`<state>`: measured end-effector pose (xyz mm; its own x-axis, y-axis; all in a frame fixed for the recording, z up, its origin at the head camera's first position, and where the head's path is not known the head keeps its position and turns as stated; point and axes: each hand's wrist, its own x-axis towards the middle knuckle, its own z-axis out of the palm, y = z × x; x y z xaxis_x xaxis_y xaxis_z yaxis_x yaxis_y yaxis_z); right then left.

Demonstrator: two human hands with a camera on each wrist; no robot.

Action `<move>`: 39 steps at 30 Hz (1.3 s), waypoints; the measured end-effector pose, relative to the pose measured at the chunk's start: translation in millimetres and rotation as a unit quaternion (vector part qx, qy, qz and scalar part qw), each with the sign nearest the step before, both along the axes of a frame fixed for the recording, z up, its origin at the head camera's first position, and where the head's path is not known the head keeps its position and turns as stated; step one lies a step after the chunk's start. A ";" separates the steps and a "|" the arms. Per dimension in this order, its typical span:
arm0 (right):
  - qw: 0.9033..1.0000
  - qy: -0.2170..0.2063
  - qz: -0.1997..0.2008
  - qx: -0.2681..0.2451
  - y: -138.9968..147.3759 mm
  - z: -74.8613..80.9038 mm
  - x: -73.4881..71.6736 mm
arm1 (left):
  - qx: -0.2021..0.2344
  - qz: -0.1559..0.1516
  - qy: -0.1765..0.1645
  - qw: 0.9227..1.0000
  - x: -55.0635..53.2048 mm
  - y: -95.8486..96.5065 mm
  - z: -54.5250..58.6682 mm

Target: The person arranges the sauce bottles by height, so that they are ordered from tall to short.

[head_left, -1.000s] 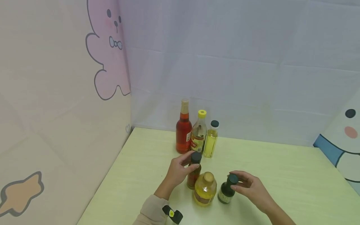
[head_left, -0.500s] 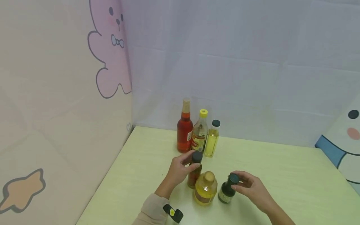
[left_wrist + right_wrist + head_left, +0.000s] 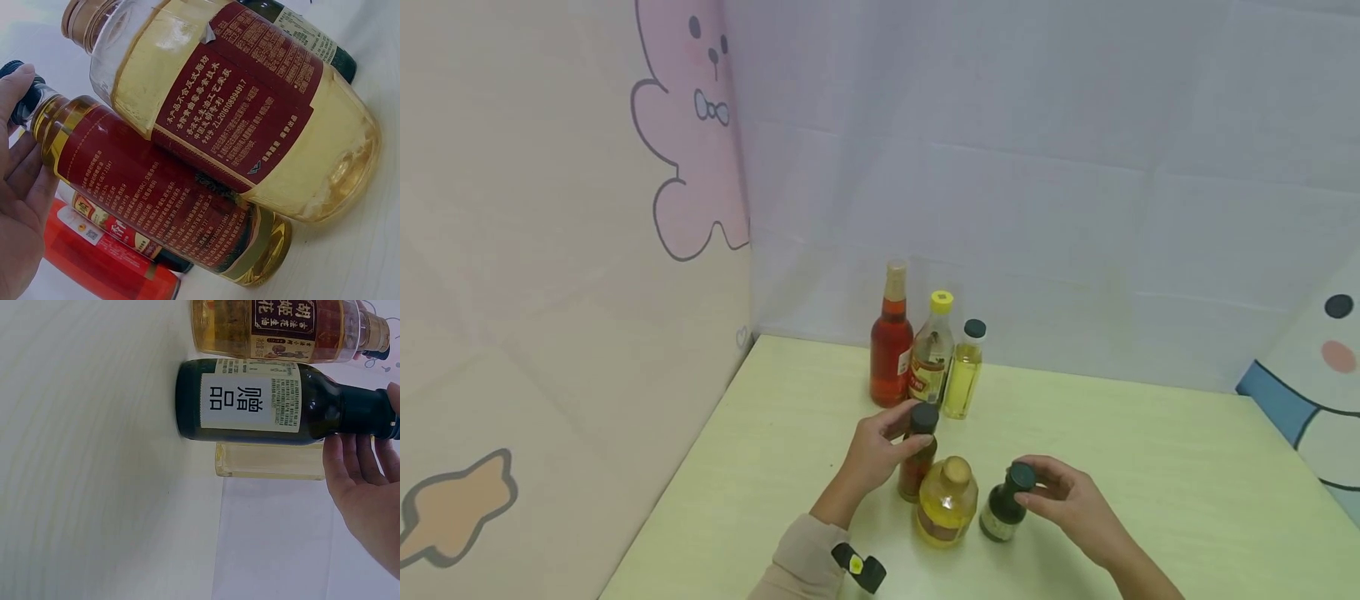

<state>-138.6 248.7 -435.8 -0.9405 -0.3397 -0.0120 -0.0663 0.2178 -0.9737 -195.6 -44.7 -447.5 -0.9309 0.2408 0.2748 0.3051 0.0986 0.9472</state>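
My left hand (image 3: 874,454) grips the neck of an oil bottle (image 3: 916,475) with a black cap and a dark red label, which stands upright. In the left wrist view the thumb presses on that bottle's black cap (image 3: 24,94). Beside it, between my hands, stands a round-shouldered peanut oil bottle (image 3: 947,507) with a tan cap and yellow oil. My right hand (image 3: 1067,504) holds a small dark green bottle (image 3: 1002,510) at its neck, thumb and fingers on either side. A pale label (image 3: 250,403) shows on it in the right wrist view.
Behind the left hand stand a tall red bottle (image 3: 891,358), a yellow-capped bottle (image 3: 930,367) and a slim bottle of yellow oil (image 3: 963,379). The pale table (image 3: 1150,450) meets a hanging cloth (image 3: 1037,208) at the back and a printed cloth (image 3: 565,292) on the left.
Both hands keep their grip on the same bottles, and the bottles stay in place. Only the head view shifts slightly.
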 end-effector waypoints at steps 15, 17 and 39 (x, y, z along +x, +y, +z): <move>1.000 0.010 0.016 -0.018 1.2 -1.6 -1.0 | 0.007 -0.014 0.004 1.000 1.7 -4.4 2.5; 1.000 0.016 0.018 -0.020 1.0 -2.0 -0.9 | 0.010 -0.017 0.006 1.000 1.5 -4.7 2.9; 0.998 0.033 0.038 -0.032 2.1 -3.9 -2.1 | 0.031 -0.002 -0.029 0.999 1.7 -3.3 12.2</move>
<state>-140.7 250.8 -439.7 -0.9099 -0.4084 0.0731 -0.1444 0.1466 -0.9786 -193.8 -48.0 -435.3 -0.9445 0.2289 0.2356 0.2505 0.0376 0.9674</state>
